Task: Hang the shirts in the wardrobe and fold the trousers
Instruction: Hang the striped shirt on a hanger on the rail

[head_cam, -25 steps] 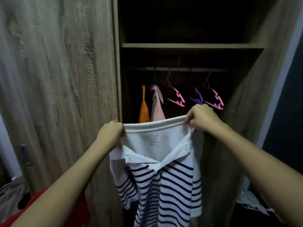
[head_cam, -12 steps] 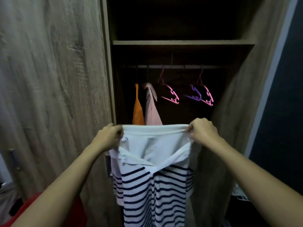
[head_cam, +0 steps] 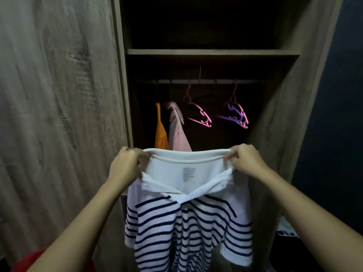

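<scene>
A white polo shirt with navy stripes [head_cam: 188, 228] hangs in front of the open wardrobe [head_cam: 212, 53]. My left hand [head_cam: 125, 165] grips the left end of its collar and my right hand [head_cam: 245, 160] pinches the right end, stretching the collar flat between them. On the rail [head_cam: 208, 81] behind hang an orange shirt [head_cam: 161, 134], a pale pink shirt [head_cam: 177, 130], a bare pink hanger [head_cam: 200, 116], and a purple hanger [head_cam: 231, 114] beside another pink one [head_cam: 244, 118].
The wardrobe's wooden door [head_cam: 59, 105] stands at the left and its side panel [head_cam: 290, 95] at the right. Red cloth [head_cam: 33, 260] lies at the bottom left. Pale clothing [head_cam: 284, 228] lies low at the right.
Both hands have kept their hold on the collar and lowered the shirt slightly. The collar is pulled straighter, and the hung shirts and hangers show fully above it.
</scene>
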